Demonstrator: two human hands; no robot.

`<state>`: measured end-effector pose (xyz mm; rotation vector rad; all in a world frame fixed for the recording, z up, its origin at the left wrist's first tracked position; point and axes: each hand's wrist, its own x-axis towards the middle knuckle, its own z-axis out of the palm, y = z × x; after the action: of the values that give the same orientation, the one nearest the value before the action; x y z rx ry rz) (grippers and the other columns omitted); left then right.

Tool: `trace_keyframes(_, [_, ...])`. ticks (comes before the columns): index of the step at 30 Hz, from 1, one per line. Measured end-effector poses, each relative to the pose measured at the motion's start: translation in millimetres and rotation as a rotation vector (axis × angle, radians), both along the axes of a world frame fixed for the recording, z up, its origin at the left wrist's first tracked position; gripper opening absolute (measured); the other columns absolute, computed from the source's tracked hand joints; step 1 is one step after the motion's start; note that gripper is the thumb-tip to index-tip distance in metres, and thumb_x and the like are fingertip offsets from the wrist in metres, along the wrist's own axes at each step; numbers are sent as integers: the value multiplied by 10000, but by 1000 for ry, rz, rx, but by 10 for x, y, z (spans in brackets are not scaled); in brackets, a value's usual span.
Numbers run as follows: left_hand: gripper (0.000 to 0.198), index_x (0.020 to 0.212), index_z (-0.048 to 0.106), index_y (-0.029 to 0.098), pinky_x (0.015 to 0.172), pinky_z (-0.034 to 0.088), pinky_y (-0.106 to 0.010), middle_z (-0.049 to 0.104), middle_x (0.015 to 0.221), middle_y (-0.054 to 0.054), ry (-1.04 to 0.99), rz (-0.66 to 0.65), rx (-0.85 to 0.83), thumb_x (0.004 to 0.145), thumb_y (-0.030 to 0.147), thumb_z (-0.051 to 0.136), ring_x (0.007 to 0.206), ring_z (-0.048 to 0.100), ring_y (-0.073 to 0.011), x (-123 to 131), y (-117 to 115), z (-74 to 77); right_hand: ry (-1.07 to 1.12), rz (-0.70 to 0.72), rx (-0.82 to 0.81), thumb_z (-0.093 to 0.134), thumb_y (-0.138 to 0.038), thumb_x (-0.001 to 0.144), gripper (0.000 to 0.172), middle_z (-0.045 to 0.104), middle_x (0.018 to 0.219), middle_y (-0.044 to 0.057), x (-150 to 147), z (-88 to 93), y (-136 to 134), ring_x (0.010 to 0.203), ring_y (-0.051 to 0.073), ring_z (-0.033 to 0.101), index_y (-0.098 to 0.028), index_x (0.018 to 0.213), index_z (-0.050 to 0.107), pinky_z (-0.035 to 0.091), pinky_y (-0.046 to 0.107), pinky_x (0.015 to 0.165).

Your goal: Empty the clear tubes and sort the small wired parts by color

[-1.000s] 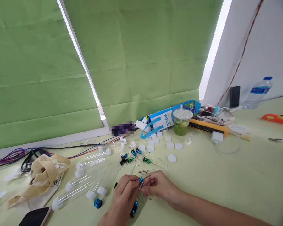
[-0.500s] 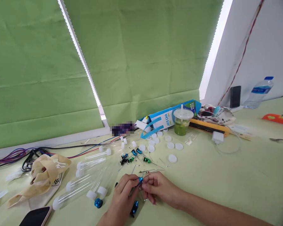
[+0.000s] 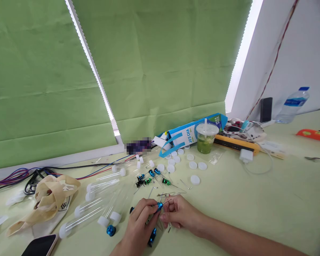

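Note:
My left hand (image 3: 141, 220) is closed, pinching a small blue metal fitting (image 3: 159, 206) between thumb and fingertips. A thin metal rod sticks out of the fitting toward the right. My right hand (image 3: 182, 212) is closed at the fitting's right side, its fingers on a thin bent hex key (image 3: 169, 228) whose lower end shows below the fingertips. Whether the key's tip sits in the fitting is too small to tell. Under my left hand lies a larger blue metal part (image 3: 152, 236), partly covered. Another blue knob-like part (image 3: 111, 230) rests to the left.
Clear tubes (image 3: 89, 209) with white caps lie at left, near a phone (image 3: 40, 245) and a cloth bag (image 3: 50, 195). Several green, blue and black fittings (image 3: 166, 181) and loose white caps (image 3: 195, 179) lie ahead. A drink cup (image 3: 206, 138) stands behind, beside a yellow power strip (image 3: 237, 143).
The hex key's lower end has swung to the right, and my right fingers have curled in more. The blue fitting has shifted slightly right. My left hand stays nearly in place.

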<state>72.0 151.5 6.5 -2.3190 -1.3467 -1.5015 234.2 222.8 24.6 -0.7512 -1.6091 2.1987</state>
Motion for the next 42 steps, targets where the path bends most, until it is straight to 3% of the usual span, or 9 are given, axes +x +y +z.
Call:
trace_keyframes(8, [149, 874, 535, 169, 657, 510, -231, 605, 857, -72, 19, 63, -10, 793, 44, 542, 769, 601, -140, -24, -2, -45, 95, 77, -53, 727, -425, 613, 367, 627, 619, 14, 12, -107, 65, 441, 88, 541, -124, 743, 563, 368, 187, 401])
trace_keyframes(12, [133, 872, 533, 174, 656, 515, -240, 611, 851, -69, 40, 72, -13, 801, 61, 535, 766, 605, -144, -32, 0, -45, 32, -13, -25, 754, -398, 575, 353, 625, 583, 9, 1, -102, 49, 390, 42, 435, -120, 669, 558, 260, 168, 367])
trace_keyframes(15, [141, 873, 529, 186, 642, 516, -244, 614, 846, -66, 46, 59, 1, 801, 65, 535, 752, 604, -145, -22, -10, -30, -4, -111, -6, 796, -343, 509, 348, 598, 532, -9, -12, -69, 19, 454, 54, 449, -122, 611, 547, 222, 167, 391])
trace_keyframes(20, [162, 876, 522, 193, 638, 517, -250, 614, 843, -68, 36, 44, 8, 793, 55, 547, 743, 597, -145, -12, -19, -24, -27, -114, -15, 787, -325, 529, 348, 524, 485, -53, -24, -30, -7, 398, 23, 336, -136, 575, 499, 167, 177, 373])
trace_keyframes(24, [155, 875, 528, 188, 657, 519, -249, 613, 841, -67, 44, 84, -5, 794, 58, 541, 758, 603, -147, -23, -15, -45, 10, -66, -23, 752, -358, 586, 350, 519, 457, -71, -14, -22, 3, 341, 25, 323, -164, 647, 467, 150, 180, 346])
trace_keyframes(30, [130, 895, 539, 198, 679, 514, -256, 613, 840, -59, 61, 122, -78, 813, 98, 526, 787, 602, -157, -48, -6, -58, 5, -123, -35, 731, -422, 608, 392, 531, 457, -74, -2, -11, 13, 314, 22, 321, -166, 733, 463, 139, 175, 339])
trace_keyframes(34, [155, 946, 548, 200, 716, 501, -276, 618, 871, -57, 88, 116, -121, 824, 109, 516, 823, 591, -164, -60, 7, -64, 20, -144, -41, 746, -425, 589, 496, 508, 471, -85, -3, -77, 25, 344, 32, 356, -141, 942, 545, 159, 173, 356])
trace_keyframes(38, [169, 988, 573, 207, 705, 471, -330, 631, 873, -62, 202, 181, -209, 841, 156, 509, 805, 559, -190, -86, 29, -40, 54, -201, -99, 761, -410, 580, 623, 480, 491, -76, -5, -134, 53, 408, 50, 412, -134, 1099, 553, 168, 174, 378])
trace_keyframes(42, [265, 1080, 583, 242, 670, 435, -349, 617, 892, -66, 337, 252, -291, 852, 158, 476, 816, 525, -211, -115, 43, 10, 106, -266, -156, 750, -381, 618, 615, 501, 524, -59, 5, -127, 76, 388, 23, 352, -141, 1145, 542, 157, 179, 396])
